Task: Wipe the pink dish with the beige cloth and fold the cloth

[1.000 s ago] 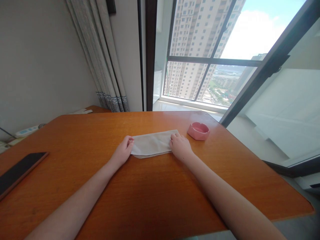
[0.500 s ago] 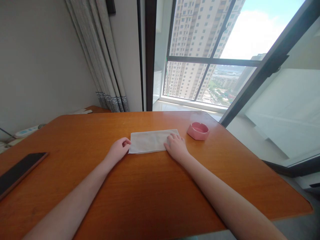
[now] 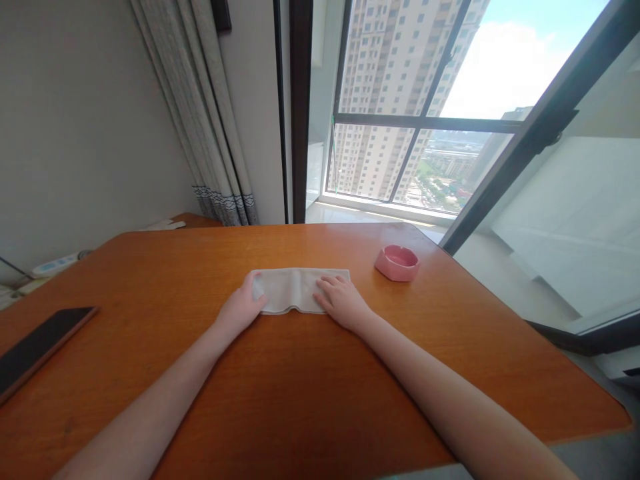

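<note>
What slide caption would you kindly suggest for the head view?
Left hand and right hand on a rippled pale cloth, pink ashtray nearby.

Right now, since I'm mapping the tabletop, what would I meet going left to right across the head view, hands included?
Flat black-topped device → left hand → pale folded cloth → right hand → pink dish.

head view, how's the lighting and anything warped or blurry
Head view: window bright, cloud nearly washed out; head view: wall at left dimmer, table glossy at far right; head view: likely lens stretch toward edges; head view: cloth clearly outlined, weave too soft to read.
</note>
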Demonstrator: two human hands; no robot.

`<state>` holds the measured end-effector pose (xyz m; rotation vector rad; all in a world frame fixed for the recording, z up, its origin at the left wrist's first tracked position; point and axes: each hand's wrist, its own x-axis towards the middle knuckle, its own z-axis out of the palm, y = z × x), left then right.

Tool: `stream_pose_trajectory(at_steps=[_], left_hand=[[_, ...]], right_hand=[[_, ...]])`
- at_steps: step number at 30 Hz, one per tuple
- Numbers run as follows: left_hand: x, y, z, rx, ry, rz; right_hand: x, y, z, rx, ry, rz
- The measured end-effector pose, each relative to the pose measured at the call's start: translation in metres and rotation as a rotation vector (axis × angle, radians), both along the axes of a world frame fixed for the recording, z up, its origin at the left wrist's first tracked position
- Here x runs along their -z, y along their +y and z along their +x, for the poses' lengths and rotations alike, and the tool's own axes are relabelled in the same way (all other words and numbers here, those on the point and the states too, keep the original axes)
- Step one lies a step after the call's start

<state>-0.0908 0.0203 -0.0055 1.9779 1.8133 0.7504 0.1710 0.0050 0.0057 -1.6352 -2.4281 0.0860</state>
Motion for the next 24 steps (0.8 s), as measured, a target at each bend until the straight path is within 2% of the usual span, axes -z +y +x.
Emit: stream_pose_trajectory(at_steps=[2,4,7,10,11,13,15,18,20,22,24], left_hand=[[-0.001,0.004,-0.006,-0.032,-0.072,0.047],[-0.002,0.009,-0.011,-0.103,-0.235,0.070],[-0.004,0.015,-0.013,-0.263,-0.672,-0.017],[-0.005,0.018,-0.012,-0.425,-1.058,-0.085],[-0.007,0.017,-0.011,-0.459,-1.106,-0.063],[-0.012,0.013,-0.008,-0.469,-1.074,0.081],[-0.020,0.004,-0.002,-0.388,-0.906,0.320],[-0.029,-0.017,0.015,-0.145,-0.528,0.595],[-0.029,-0.031,0.031,0.144,-0.299,0.575],[-0.023,-0.040,0.047,0.447,-0.166,0.453],[-0.016,-0.043,0.059,0.589,-0.148,0.359]], right_hand=[[0.002,0.002,0.002,0.048,-0.017,-0.008],[0.008,0.005,0.005,0.164,-0.035,-0.037],[0.016,0.010,0.009,0.275,-0.050,-0.105],[0.015,0.011,0.008,0.255,-0.038,-0.122],[0.014,0.009,0.007,0.224,-0.028,-0.123],[0.010,0.004,0.002,0.125,-0.008,-0.119],[0.006,-0.003,-0.006,-0.002,0.008,-0.114],[0.005,-0.013,-0.018,-0.156,0.031,-0.097],[0.007,-0.016,-0.023,-0.181,0.054,-0.077],[0.010,-0.014,-0.025,-0.164,0.088,-0.061],[0.012,-0.010,-0.024,-0.147,0.129,-0.060]])
